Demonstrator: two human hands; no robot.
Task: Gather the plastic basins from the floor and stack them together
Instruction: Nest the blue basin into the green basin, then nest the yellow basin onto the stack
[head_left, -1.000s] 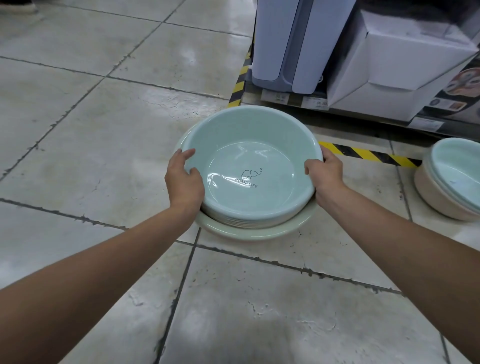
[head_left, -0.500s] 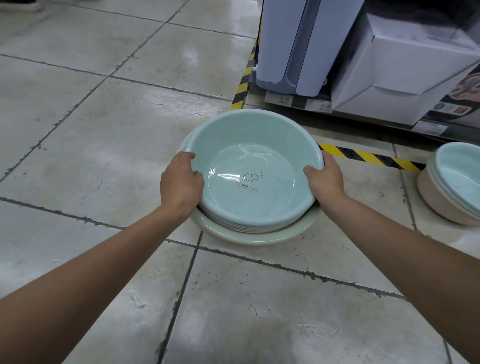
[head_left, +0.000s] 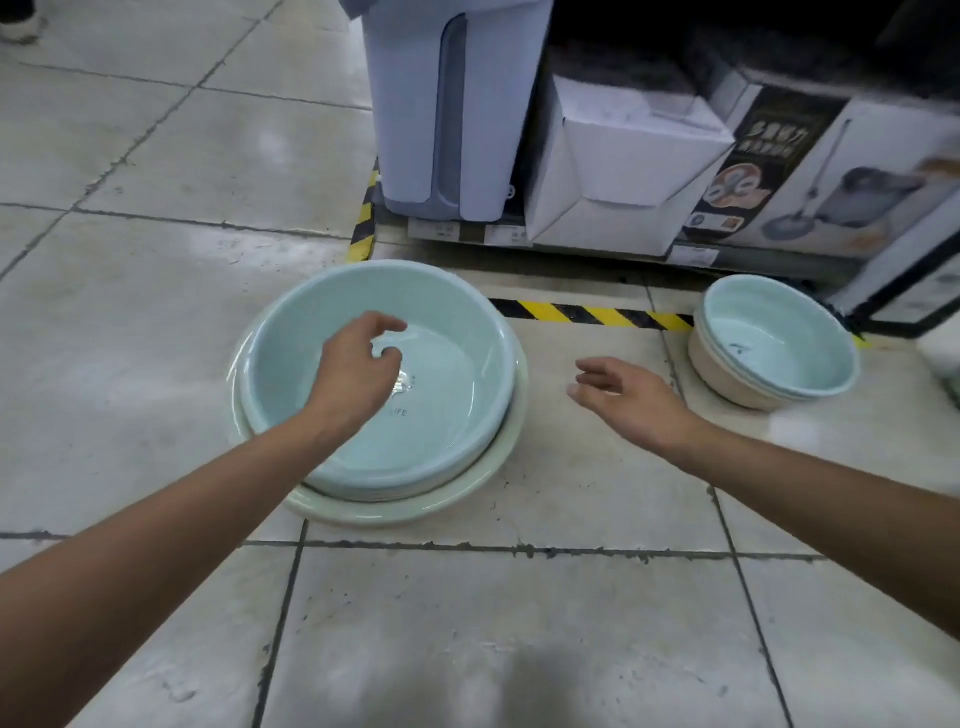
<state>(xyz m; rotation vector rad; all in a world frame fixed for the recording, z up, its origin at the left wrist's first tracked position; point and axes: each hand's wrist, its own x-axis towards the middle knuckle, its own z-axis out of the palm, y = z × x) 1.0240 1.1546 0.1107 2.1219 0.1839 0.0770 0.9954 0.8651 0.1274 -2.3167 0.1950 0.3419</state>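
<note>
Floor, near the taped edge of the shelf base: 2 nested stacks. The big blue basin (head_left: 457, 332) sat inside a wider pale green basin (head_left: 395, 514), whose rim showed all round it; more rims looked layered btwn them, count unclear. Well apart to the right, hard by the hazard tape (head_left: 587, 313), a smaller blue basin (head_left: 769, 343) sat in a cream basin (head_left: 727, 384).

The left hand (head_left: 358, 364) hung over the big blue basin w/ fingers loosely curled, gripping nothing; can't tell if it touched the plastic. The right hand (head_left: 628, 397) was over bare floor btwn the 2 stacks, fingers relaxed and a little spread, holding nothing.

Step in hand, as I read it: the big stack looked seated and done w/, and the next target is prob. the smaller stack at right. So roughly halfway, w/ 2 piles yet to be made 1.

Next move would call for both hands on opposite sides of the cream basin's rim, lifting the pair level, carrying it left and lowering it centred into the big blue basin. The smaller pair looked narrow enough to drop in. Risk: thin plastic flexes, so a 1-sided grip could tip the inner basin out.
</note>
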